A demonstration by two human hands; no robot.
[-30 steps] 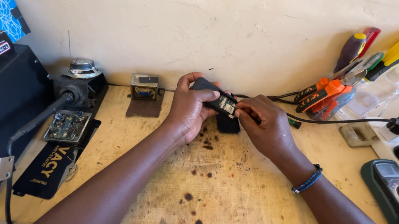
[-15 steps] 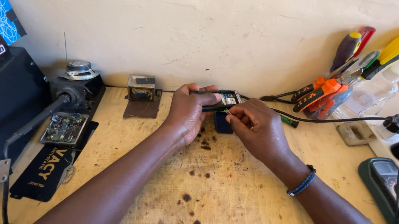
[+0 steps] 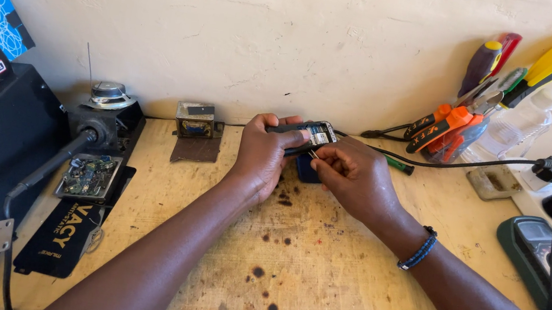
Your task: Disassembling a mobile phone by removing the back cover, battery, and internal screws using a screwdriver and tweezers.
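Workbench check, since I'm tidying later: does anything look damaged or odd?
Yes. The wooden benchtop has dark scorch-like spots in front of the left hand and right hand, which hold an opened small device.

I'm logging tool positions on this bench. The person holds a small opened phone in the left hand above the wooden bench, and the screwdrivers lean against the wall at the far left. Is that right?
Not quite. The screwdrivers lean against the wall at the far right, not the left, as the head view shows. The rest holds: the left hand holds the small opened phone above the wooden bench.
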